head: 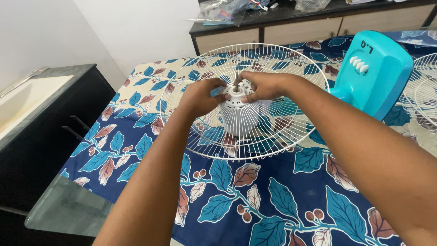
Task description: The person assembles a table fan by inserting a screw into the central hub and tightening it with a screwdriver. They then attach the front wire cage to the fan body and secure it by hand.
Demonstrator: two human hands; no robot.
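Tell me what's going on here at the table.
A person works on a table fan lying on a leaf-patterned cloth. Both hands meet at the hub of the white wire guard: the left hand and right hand grip a white ring around the motor shaft. The turquoise fan body lies to the right.

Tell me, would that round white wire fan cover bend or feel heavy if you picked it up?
The wire cover is probably light, being mostly gaps between thin wires. It may flex slightly at the rim. Both hands, left hand and right hand, grip its middle.
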